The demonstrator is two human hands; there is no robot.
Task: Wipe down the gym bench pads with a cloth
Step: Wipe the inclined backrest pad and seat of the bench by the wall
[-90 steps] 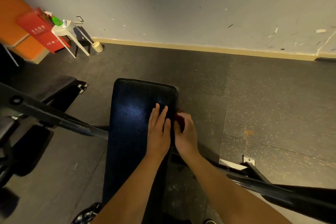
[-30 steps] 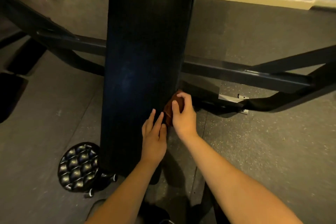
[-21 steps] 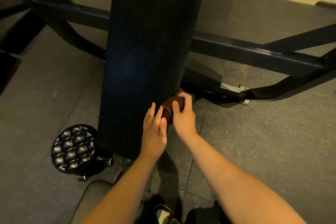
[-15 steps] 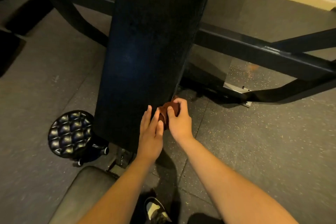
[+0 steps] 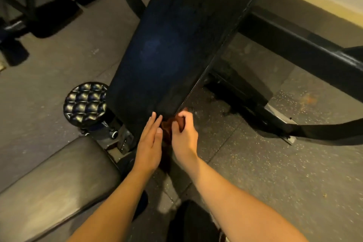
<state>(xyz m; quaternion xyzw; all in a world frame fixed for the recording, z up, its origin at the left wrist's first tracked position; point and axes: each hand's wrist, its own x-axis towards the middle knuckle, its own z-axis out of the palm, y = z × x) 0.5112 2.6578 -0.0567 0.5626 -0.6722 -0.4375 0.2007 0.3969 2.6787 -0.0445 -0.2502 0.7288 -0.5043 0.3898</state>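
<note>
Speckled rubber flooring (image 5: 265,173) is seen below the black back pad (image 5: 172,49), at whose lower corner a brown cloth (image 5: 166,126), dimly made out, is clutched in the curled right hand (image 5: 184,135), the left hand (image 5: 150,143) held flat beside it; so tightly bunched, the cloth could be dropped or patches missed.

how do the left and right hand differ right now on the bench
The left hand lies flat with fingers straight; the right hand is curled. The left hand holds nothing; the right hand grips the brown cloth at the lower right corner of the long pad. Both sit side by side at the pad's lower end.
</note>
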